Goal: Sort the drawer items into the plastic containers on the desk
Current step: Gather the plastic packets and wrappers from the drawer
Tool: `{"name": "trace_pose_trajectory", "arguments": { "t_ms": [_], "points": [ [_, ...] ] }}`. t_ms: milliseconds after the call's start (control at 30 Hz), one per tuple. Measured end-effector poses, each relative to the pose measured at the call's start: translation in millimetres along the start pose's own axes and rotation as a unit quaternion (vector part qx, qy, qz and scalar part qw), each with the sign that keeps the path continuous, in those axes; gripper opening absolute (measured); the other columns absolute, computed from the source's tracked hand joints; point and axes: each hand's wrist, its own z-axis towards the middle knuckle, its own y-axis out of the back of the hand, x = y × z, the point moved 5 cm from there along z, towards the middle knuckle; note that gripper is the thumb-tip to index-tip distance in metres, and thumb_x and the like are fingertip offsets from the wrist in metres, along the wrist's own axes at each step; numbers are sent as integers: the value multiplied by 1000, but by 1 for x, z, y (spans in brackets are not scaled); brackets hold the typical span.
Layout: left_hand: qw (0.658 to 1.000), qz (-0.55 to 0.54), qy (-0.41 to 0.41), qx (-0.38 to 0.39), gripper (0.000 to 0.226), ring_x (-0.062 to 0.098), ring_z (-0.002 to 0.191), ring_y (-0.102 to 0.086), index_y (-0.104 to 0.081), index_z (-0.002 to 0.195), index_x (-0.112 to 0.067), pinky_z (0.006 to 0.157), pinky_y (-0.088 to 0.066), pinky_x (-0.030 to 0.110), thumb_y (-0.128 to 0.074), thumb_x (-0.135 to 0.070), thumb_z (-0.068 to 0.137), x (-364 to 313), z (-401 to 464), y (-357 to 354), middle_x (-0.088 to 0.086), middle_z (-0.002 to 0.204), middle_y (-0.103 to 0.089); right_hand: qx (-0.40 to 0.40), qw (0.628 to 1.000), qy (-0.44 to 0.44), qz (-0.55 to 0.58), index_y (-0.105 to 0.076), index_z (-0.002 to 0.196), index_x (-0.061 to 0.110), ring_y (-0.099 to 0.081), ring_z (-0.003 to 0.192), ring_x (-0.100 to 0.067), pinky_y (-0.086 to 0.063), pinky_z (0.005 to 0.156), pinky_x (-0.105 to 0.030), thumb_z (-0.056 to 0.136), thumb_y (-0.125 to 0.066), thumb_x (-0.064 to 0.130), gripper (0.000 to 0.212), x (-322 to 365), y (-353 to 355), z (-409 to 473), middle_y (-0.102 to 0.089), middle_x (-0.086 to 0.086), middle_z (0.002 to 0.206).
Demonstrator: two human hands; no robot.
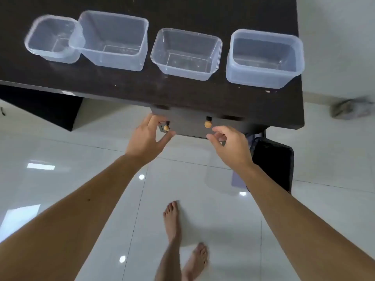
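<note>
Several clear plastic containers stand in a row on the dark desk (pixel 142 88): a small square one (pixel 52 40), a large one (pixel 113 40), a medium one (pixel 185 53) and a deep one (pixel 264 57). All look empty. Under the desk's front edge is a dark drawer front (pixel 188 126) with two round wooden knobs. My left hand (pixel 147 138) has its fingers spread around the left knob (pixel 166 128), close to it or just touching. My right hand (pixel 229 145) hovers just below the right knob (pixel 208 124), fingers apart and holding nothing. The drawer's inside is hidden.
A dark chair or bag (pixel 274 161) stands right of the drawer, under the desk's right end. The floor is glossy white tile with my bare feet (pixel 182 236) on it. A grey cloth (pixel 353 108) lies on the floor at the far right.
</note>
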Motion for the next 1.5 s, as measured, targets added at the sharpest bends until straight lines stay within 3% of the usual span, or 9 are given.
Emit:
{"name": "trace_pose_trajectory", "arguments": {
  "t_ms": [200,300,500,667,833,900,1067,1233,1500],
  "points": [
    [999,43,25,3,65,27,127,-60,-44,150,-12,101,-53,43,-63,-50,100,43,-2,-25,7,146,-52,-74,995,-49,41,-75,103,21,-67,78,-15,-59,75,-42,92,-76,50,31,-23,-29,17,-72,6,87],
    [999,26,35,-21,72,26,131,-56,-39,154,-11,102,-50,37,-62,-51,99,55,5,-33,8,149,-49,-105,990,-51,74,-75,101,21,-67,75,-17,-60,75,-42,91,-74,56,36,-30,-36,24,-73,7,82],
    [988,-88,89,-85,67,12,121,-52,-41,146,-11,107,-49,32,-72,-44,97,66,16,-44,4,141,-53,-140,985,-30,91,-74,95,20,-67,73,-17,-60,73,-42,94,-73,50,30,-27,-43,25,-73,5,80],
    [972,-163,127,-111,62,15,120,-56,-42,145,-12,104,-51,28,-74,-34,96,66,24,-43,-6,132,-53,-168,982,-10,82,-70,87,15,-63,72,-16,-54,70,-38,95,-72,39,26,-19,-44,22,-69,4,77],
    [970,-163,135,-119,49,17,118,-58,-47,140,-12,101,-55,32,-67,-34,101,62,29,-41,-7,128,-53,-171,983,5,69,-67,83,12,-61,70,-18,-52,67,-39,95,-73,33,24,-16,-41,14,-67,2,75],
    [967,-166,153,-114,49,15,117,-58,-46,140,-14,96,-54,28,-65,-38,102,63,26,-42,-8,128,-53,-176,982,10,62,-66,81,12,-61,68,-19,-51,65,-39,96,-73,31,24,-13,-41,6,-65,1,73],
    [970,-161,145,-110,38,10,107,-58,-54,133,-10,82,-47,4,-67,-28,102,65,20,-34,1,124,-62,-174,983,9,56,-63,80,13,-59,66,-22,-52,61,-43,97,-70,33,28,-12,-42,-5,-63,2,71],
    [974,-156,137,-95,34,14,105,-61,-57,128,-7,89,-54,23,-69,-23,101,62,13,-23,-1,117,-64,-165,986,6,35,-58,77,17,-57,66,-22,-52,60,-44,99,-68,35,31,-9,-40,-17,-60,3,70],
    [971,-173,137,-87,29,17,105,-64,-55,125,-9,92,-56,28,-69,-15,100,61,-48,-25,0,116,-63,-143,989,3,45,-57,78,15,-55,67,-21,-51,61,-42,100,-68,29,28,-4,-44,-78,-58,2,71]
  ]
}}
